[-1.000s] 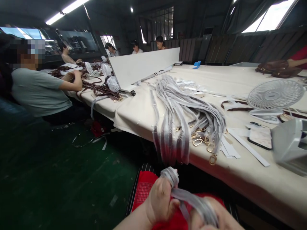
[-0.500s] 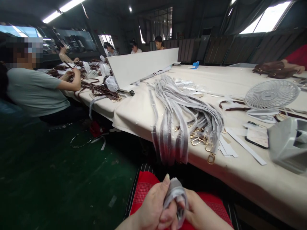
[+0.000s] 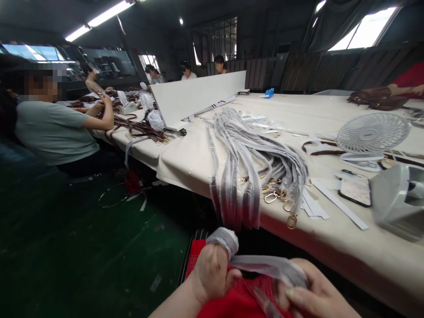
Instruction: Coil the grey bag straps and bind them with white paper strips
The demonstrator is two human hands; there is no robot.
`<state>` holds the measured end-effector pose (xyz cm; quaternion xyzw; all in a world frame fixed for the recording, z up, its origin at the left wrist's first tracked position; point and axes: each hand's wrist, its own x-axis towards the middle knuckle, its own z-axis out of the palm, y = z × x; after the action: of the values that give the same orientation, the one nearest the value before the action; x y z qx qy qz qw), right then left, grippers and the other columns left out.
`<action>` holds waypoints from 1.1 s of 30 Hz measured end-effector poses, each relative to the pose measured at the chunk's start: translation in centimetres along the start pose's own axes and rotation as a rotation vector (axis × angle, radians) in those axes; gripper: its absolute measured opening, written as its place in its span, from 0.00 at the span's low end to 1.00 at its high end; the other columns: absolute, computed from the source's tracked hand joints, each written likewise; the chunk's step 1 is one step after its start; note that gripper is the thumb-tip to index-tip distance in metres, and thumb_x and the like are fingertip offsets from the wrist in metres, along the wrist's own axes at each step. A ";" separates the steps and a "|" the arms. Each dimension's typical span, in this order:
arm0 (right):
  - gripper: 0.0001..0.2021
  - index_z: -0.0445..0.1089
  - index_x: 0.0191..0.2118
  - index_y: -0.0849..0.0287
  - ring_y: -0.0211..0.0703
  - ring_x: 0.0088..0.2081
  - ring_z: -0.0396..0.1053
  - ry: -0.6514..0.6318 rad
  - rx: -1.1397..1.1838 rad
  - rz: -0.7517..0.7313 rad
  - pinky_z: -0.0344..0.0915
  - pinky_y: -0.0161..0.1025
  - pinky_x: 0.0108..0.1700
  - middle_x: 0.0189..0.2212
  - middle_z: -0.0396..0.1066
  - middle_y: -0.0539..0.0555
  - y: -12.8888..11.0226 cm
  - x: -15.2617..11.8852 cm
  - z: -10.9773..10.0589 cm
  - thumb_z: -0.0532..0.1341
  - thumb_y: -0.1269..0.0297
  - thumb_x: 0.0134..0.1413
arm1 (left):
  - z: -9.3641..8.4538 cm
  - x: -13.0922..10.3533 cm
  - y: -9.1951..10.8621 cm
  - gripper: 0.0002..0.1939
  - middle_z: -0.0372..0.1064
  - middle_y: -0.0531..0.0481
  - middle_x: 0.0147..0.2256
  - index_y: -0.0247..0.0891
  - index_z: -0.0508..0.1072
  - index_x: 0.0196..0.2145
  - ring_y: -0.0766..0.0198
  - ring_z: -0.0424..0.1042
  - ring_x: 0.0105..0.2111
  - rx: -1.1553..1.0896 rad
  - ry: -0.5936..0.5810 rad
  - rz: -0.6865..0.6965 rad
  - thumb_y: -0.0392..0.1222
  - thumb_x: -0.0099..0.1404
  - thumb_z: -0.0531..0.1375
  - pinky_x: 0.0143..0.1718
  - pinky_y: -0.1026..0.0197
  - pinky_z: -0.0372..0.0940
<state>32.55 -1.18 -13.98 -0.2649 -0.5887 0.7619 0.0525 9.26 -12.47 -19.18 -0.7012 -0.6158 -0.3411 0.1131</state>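
A plastic-wrapped grey strap (image 3: 258, 263) stretches between my two hands over my red-clad lap. Part of it is looped in a coil around the fingers of my left hand (image 3: 213, 269), which is closed on it. My right hand (image 3: 306, 289), lower right, pinches the strap further along, and a loose end hangs below it. Many similar wrapped straps (image 3: 236, 163) lie in a bundle on the cream table (image 3: 185, 161), hanging over its front edge, with gold clasps (image 3: 270, 197) at their ends.
A phone (image 3: 355, 189), white paper strips (image 3: 341, 204), a white fan (image 3: 372, 132) and a grey plastic holder (image 3: 397, 198) are on the right. A long white board (image 3: 202, 99) stands mid-table. A person (image 3: 56, 128) handles brown straps at left; others sit behind.
My hands, together around the coiled strap before, have moved apart. My right hand has drawn a length out to the right, while the coil has risen with my left hand.
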 end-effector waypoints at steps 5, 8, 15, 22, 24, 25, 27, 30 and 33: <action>0.23 0.74 0.32 0.63 0.43 0.28 0.70 0.179 -0.286 -0.151 0.67 0.37 0.33 0.26 0.73 0.56 -1.4 3.7 -1.9 0.60 0.43 0.56 | -0.8 0.7 4.4 0.29 0.63 0.48 0.19 0.37 0.68 0.25 0.64 0.62 0.19 -0.652 -0.269 -0.417 0.56 0.72 0.40 0.22 0.61 0.58; 0.21 0.73 0.46 0.59 0.53 0.46 0.70 0.198 -0.403 -0.202 0.66 0.46 0.50 0.44 0.75 0.60 -0.3 5.0 -1.5 0.59 0.47 0.59 | -2.0 1.7 5.5 0.35 0.51 0.57 0.11 0.36 0.69 0.24 0.70 0.51 0.10 -1.362 -0.399 -0.923 0.63 0.71 0.38 0.15 0.66 0.54; 0.13 0.71 0.38 0.59 0.45 0.35 0.68 -0.031 -0.337 -0.200 0.66 0.37 0.39 0.31 0.72 0.50 2.3 5.4 1.0 0.68 0.59 0.48 | -5.5 3.9 2.6 0.39 0.42 0.63 0.08 0.27 0.76 0.27 0.77 0.36 0.07 -2.082 -0.098 -1.151 0.56 0.74 0.37 0.14 0.72 0.58; 0.17 0.70 0.48 0.58 0.47 0.39 0.69 0.218 -0.576 -0.209 0.65 0.40 0.44 0.38 0.73 0.54 3.4 6.4 -1.0 0.58 0.53 0.60 | -9.6 6.3 -0.3 0.37 0.39 0.64 0.10 0.24 0.77 0.30 0.78 0.34 0.09 -2.097 0.204 -1.004 0.46 0.76 0.34 0.17 0.74 0.60; 0.19 0.73 0.45 0.58 0.47 0.40 0.69 0.144 -0.561 -0.169 0.65 0.38 0.44 0.37 0.73 0.54 3.1 6.2 -1.1 0.55 0.48 0.62 | -10.3 7.3 -0.5 0.33 0.44 0.63 0.13 0.23 0.76 0.33 0.78 0.41 0.10 -1.996 0.313 -0.996 0.43 0.76 0.36 0.22 0.72 0.64; 0.21 0.75 0.43 0.58 0.46 0.37 0.69 0.076 -0.535 -0.113 0.65 0.37 0.41 0.35 0.73 0.53 2.8 5.9 -0.9 0.54 0.46 0.63 | -10.3 7.7 -0.6 0.30 0.49 0.61 0.15 0.23 0.76 0.35 0.77 0.48 0.12 -1.929 0.361 -0.996 0.43 0.76 0.38 0.27 0.71 0.67; 0.26 0.77 0.40 0.60 0.40 0.29 0.67 -0.116 -0.457 0.020 0.63 0.33 0.32 0.26 0.71 0.51 1.9 5.2 0.0 0.52 0.43 0.63 | -9.4 8.4 -0.6 0.26 0.59 0.56 0.20 0.24 0.74 0.41 0.74 0.61 0.19 -1.758 0.432 -0.960 0.45 0.76 0.42 0.39 0.63 0.71; 0.31 0.79 0.39 0.63 0.32 0.20 0.57 -0.406 -0.263 0.072 0.54 0.29 0.24 0.18 0.61 0.47 0.2 4.0 2.0 0.49 0.40 0.64 | -6.0 8.1 -0.9 0.21 0.67 0.51 0.30 0.32 0.68 0.50 0.66 0.71 0.31 -1.301 0.492 -0.791 0.50 0.74 0.46 0.54 0.49 0.67; 0.32 0.79 0.42 0.66 0.29 0.17 0.51 -0.552 -0.016 0.016 0.48 0.28 0.21 0.15 0.61 0.47 -1.5 3.3 3.1 0.48 0.42 0.65 | -1.9 6.0 -1.1 0.18 0.71 0.44 0.36 0.33 0.66 0.50 0.55 0.73 0.42 -0.616 0.341 -0.524 0.50 0.72 0.49 0.57 0.44 0.62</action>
<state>27.89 -2.15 -13.21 -0.0524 -0.5846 0.8010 -0.1182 7.58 -8.63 -14.35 -0.4560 -0.6148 -0.6369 -0.0918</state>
